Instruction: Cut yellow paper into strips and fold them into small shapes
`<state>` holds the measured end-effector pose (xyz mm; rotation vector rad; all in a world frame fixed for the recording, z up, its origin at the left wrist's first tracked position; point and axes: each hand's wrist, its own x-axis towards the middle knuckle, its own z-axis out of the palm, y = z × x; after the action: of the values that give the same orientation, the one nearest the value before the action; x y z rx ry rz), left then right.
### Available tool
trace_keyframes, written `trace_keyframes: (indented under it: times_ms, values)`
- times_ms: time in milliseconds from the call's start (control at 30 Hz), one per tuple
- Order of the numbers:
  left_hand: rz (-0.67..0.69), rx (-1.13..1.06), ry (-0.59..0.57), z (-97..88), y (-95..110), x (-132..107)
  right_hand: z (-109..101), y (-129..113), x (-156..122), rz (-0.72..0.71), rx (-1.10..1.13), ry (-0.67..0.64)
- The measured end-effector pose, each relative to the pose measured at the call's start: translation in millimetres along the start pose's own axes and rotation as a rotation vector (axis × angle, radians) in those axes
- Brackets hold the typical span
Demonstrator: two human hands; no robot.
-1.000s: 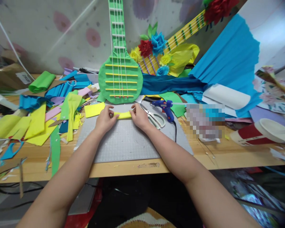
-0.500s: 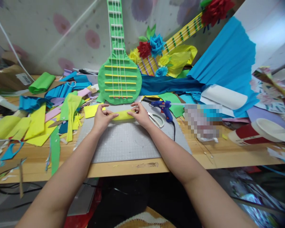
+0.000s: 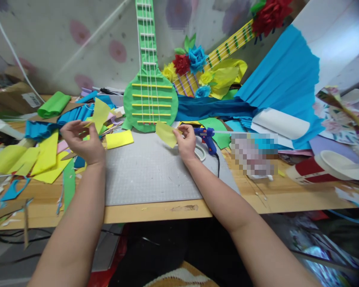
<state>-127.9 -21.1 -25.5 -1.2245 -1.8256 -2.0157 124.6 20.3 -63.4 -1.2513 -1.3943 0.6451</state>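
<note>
My right hand (image 3: 186, 142) pinches a small petal-shaped piece of yellow crepe paper (image 3: 166, 134) by its right end, above the grey cutting mat (image 3: 146, 179). On the left, my left hand (image 3: 85, 140) is raised over the paper scraps, thumb and fingertips closed on another piece of yellow crepe paper (image 3: 101, 113) that sticks up past them. Its lower part is hidden by the hand. Between the hands a flat yellow paper piece (image 3: 119, 139) lies on the mat's edge. White-handled scissors (image 3: 201, 152) lie beside my right wrist, partly covered.
A blue glue gun (image 3: 208, 139) with a black cord rests right of my right hand. Behind the mat stands a green paper-covered instrument (image 3: 151, 103). Blue crepe paper (image 3: 284, 67) and a red-and-white cup (image 3: 320, 167) are at right. Paper scraps (image 3: 48, 155) cover the left side.
Both hands were together holding yellow crepe paper over the mat. My left hand has moved left to the scraps, and a yellow piece now rises from it. The right hand keeps its piece, now tilted.
</note>
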Motion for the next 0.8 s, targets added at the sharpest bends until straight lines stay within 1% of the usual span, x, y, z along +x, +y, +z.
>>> trace_keyframes:
  times_ms: [33,100,133,200,233,267,300,333,400,433,467,500,533,567,633,667,700,733,800]
  values:
    - [0.041,0.044,-0.056,-1.1,0.0,-2.4,-0.6,-2.0,-1.2,-0.024,0.006,-0.004]
    - [0.069,0.172,-0.225,-0.9,-2.2,-8.1,-2.1,-6.4,-4.4,-0.080,-0.032,-0.066]
    - [0.051,0.246,-0.322,-0.3,-4.6,-10.3,-3.1,-8.7,-6.0,-0.115,-0.074,-0.113]
    - [-0.041,0.389,-0.519,0.2,-11.1,-11.6,-4.8,-12.5,-8.5,-0.199,-0.167,-0.220]
    - [-0.089,0.446,-0.590,-0.2,-14.7,-10.8,-5.5,-13.8,-9.5,-0.243,-0.202,-0.279]
    - [-0.125,0.493,-0.633,-1.1,-17.8,-9.3,-5.8,-14.5,-10.2,-0.282,-0.227,-0.345]
    - [-0.145,0.534,-0.649,-2.2,-20.1,-7.5,-5.9,-14.5,-10.7,-0.310,-0.244,-0.416]
    - [-0.147,0.572,-0.639,-3.5,-21.3,-5.9,-5.7,-14.0,-11.1,-0.326,-0.257,-0.491]
    - [-0.114,0.624,-0.566,-5.0,-19.6,-4.6,-4.6,-11.1,-11.5,-0.323,-0.283,-0.622]
    - [-0.080,0.627,-0.529,-4.9,-16.9,-5.6,-3.9,-9.0,-11.4,-0.302,-0.289,-0.664]
    - [-0.036,0.600,-0.514,-4.1,-13.1,-8.1,-3.0,-6.7,-11.1,-0.270,-0.279,-0.686]
    - [0.016,0.541,-0.535,-2.6,-8.8,-11.9,-2.2,-4.2,-10.5,-0.229,-0.251,-0.689]
    - [0.071,0.448,-0.613,-0.5,-4.5,-17.0,-1.4,-1.7,-9.7,-0.186,-0.209,-0.681]
    - [0.112,0.329,-0.743,2.2,-0.5,-23.0,-0.7,0.7,-8.8,-0.141,-0.157,-0.669]
    - [0.178,0.136,-1.057,8.2,4.9,-36.1,0.3,4.7,-6.8,-0.065,-0.055,-0.642]
    - [0.183,0.087,-1.147,11.2,6.0,-42.2,0.6,6.1,-5.9,-0.037,-0.021,-0.634]
    - [0.157,0.063,-1.201,14.0,6.1,-47.4,0.7,7.0,-5.2,-0.016,-0.001,-0.633]
    - [0.117,0.053,-1.224,16.4,5.4,-51.4,0.8,7.5,-4.8,0.000,0.008,-0.637]
    - [0.018,0.073,-1.207,20.0,3.2,-55.8,0.9,7.6,-4.6,0.019,0.001,-0.649]
